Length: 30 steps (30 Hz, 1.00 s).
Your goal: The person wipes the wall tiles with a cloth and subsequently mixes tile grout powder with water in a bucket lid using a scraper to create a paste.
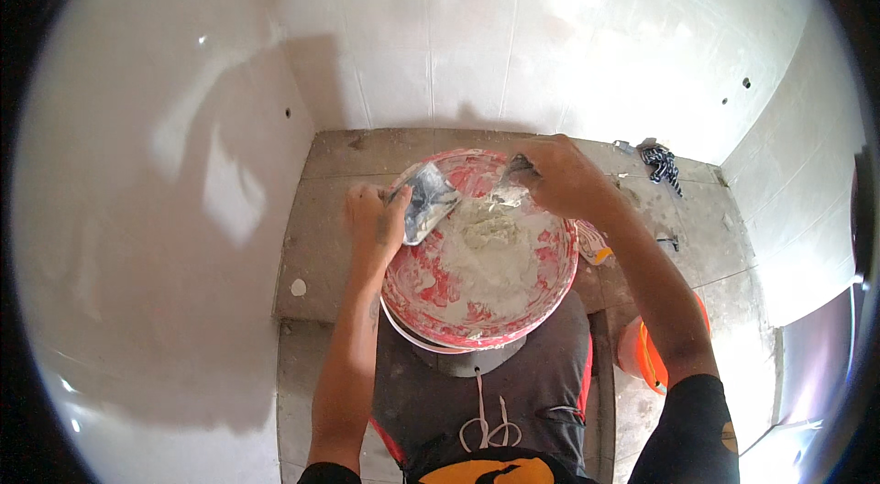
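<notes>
A round red basin [440, 324], smeared with white paste, sits in front of me on top of a pale round container whose rim [403, 330] shows beneath it. Thick off-white paste [490, 232] is heaped in the basin's middle. My left hand [378, 216] grips a broad flat scraper [427, 200], its dark, paste-streaked face held over the basin's left side. At the far right rim, my right hand [561, 177] is closed around a putty knife [515, 174]; its blade points down toward the paste and its handle is mostly hidden by the fingers.
To the right stands an orange bucket [632, 346]. A crumpled dark patterned cloth [660, 165] lies near the far right corner of the tiled floor [321, 236]. A partly hidden packet [594, 246] lies beside the basin. Pale walls [431, 35] enclose the left, far and right sides.
</notes>
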{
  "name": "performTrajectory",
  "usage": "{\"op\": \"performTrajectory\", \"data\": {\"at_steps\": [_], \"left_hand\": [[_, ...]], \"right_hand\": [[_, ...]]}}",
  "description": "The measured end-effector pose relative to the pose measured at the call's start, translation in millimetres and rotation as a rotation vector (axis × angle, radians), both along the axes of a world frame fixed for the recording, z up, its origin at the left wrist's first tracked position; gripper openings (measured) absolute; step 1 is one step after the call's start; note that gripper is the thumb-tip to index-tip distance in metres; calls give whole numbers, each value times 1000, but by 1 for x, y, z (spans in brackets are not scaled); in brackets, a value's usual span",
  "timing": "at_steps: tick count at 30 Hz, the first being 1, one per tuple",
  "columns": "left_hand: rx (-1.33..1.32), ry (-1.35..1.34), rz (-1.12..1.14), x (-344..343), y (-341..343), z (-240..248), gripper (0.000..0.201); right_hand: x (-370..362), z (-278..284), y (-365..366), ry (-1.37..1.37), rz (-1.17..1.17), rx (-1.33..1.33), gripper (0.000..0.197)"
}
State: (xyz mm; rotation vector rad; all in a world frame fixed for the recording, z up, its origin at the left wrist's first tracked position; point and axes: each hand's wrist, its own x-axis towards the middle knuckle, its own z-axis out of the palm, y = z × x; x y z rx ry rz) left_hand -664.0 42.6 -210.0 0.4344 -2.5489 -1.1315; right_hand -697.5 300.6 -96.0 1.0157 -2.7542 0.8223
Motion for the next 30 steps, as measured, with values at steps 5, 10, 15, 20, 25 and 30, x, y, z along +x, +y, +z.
{"op": "performTrajectory", "data": {"at_steps": [5, 10, 15, 20, 25, 30], "left_hand": [[-241, 12, 33, 10, -3, 0, 43], [-387, 105, 111, 20, 3, 3, 39], [-279, 101, 83, 16, -2, -13, 35], [-390, 191, 124, 14, 4, -15, 33], [-267, 191, 98, 9, -1, -31, 39], [-375, 158, 101, 20, -1, -23, 40]], "right_hand": [[-14, -29, -3, 134, 223, 158, 8], [-33, -25, -16, 154, 140, 115, 13], [20, -56, -18, 345, 374, 317, 20], [43, -50, -3, 467, 340, 143, 17], [-21, -45, -33, 330, 122, 231, 13], [19, -64, -49, 285, 249, 343, 14]]}}
